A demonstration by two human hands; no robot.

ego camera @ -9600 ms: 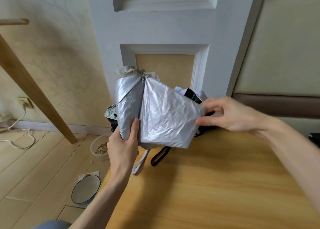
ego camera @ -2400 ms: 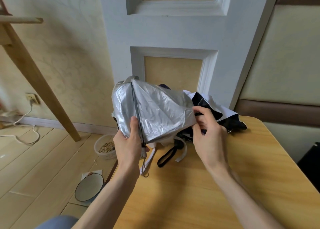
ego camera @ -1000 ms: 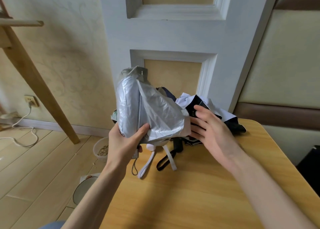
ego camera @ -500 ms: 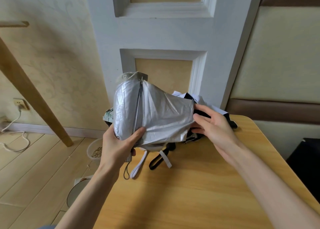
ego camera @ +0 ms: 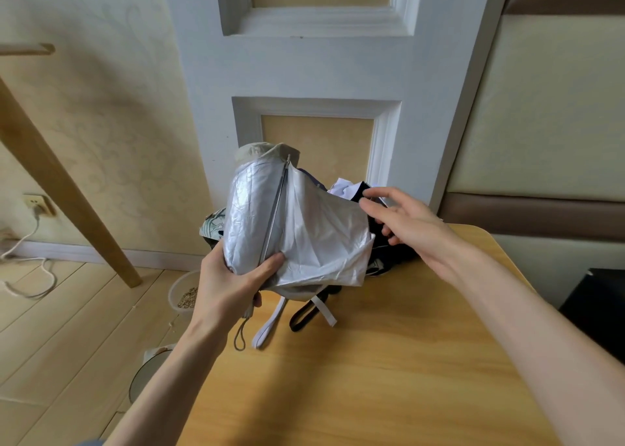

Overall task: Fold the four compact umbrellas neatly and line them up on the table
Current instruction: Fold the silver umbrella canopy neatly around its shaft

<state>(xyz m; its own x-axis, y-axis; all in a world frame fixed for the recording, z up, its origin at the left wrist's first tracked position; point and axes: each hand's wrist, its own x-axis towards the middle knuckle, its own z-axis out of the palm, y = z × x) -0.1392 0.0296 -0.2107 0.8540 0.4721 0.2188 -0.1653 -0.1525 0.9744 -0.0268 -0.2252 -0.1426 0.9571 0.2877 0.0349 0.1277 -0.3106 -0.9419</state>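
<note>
The left hand [ego camera: 233, 283] is gripping the silver umbrella [ego camera: 257, 222] above the table [ego camera: 372, 378] at its far edge while the right hand [ego camera: 402, 219] is hovering unclenched beside the loose flap [ego camera: 334, 242], probably light, limp and slippery: pinching its hem is advisable.

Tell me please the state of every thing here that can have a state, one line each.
silver umbrella, collapsed but not folded, canopy loose, held up off the table
left hand, grips the silver umbrella near its lower end
right hand, open, fingers at the canopy's right edge
other umbrellas, heaped unfolded at the table's far edge
white strap, lying loose on the table
bowl, partly filled with grain
</note>
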